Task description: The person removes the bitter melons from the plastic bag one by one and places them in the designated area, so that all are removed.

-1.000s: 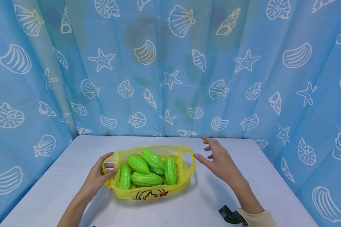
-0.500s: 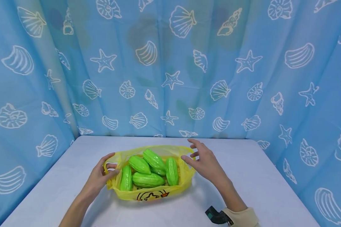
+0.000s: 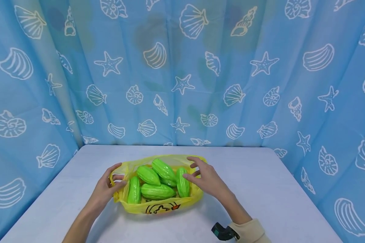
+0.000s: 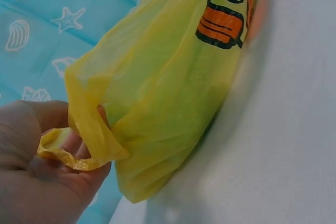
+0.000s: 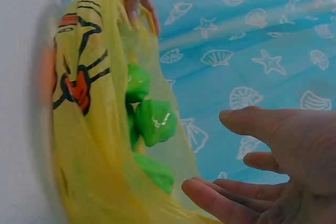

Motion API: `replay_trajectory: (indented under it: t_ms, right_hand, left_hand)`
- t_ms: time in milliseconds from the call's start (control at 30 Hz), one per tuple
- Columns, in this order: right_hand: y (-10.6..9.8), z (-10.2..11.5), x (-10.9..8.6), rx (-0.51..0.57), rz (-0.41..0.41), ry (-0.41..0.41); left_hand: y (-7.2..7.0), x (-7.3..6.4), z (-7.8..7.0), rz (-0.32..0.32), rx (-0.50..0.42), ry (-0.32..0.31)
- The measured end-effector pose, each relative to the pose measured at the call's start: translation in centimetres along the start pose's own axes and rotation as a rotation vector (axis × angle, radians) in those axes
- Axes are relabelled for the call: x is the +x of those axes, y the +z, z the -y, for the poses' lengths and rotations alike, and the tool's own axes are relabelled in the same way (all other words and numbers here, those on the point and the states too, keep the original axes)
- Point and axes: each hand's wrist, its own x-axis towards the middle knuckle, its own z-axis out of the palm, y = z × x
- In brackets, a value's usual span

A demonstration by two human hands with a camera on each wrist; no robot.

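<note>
A yellow plastic bag (image 3: 190, 202) with a printed cartoon design stands with its mouth spread wide. Inside it lie several glossy green ridged gourds (image 3: 158, 192). My left hand (image 3: 104, 189) holds the bag's left handle, its fingers through the loop; the left wrist view shows the handle (image 4: 94, 140) between thumb and fingers. Over the right end of the bag's mouth hovers my right hand (image 3: 207, 177), thumb and fingers apart, close to the rightmost gourd (image 3: 182, 184). The right wrist view shows nothing between the fingers of that hand (image 5: 283, 166). The right handle is mostly hidden behind it.
The bag stands on a white-covered table (image 3: 246, 168). Behind the table and along both sides hangs a blue curtain (image 3: 170, 101) with white shells and starfish. A dark device (image 3: 223, 232) sits at the right wrist beside a beige sleeve (image 3: 249, 231).
My right hand has moved left, from beside the bag's right handle to above the right end of its mouth. The left hand, the bag and the gourds stay nearly in place.
</note>
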Motion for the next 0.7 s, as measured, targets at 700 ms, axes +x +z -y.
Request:
replay_trajectory:
  t_ms: [700]
  right_hand:
    - [1.5,-1.7,0.6,-0.015,0.096,0.022]
  left_hand:
    - [0.5,0.2,0.2,-0.060,0.058,0.054]
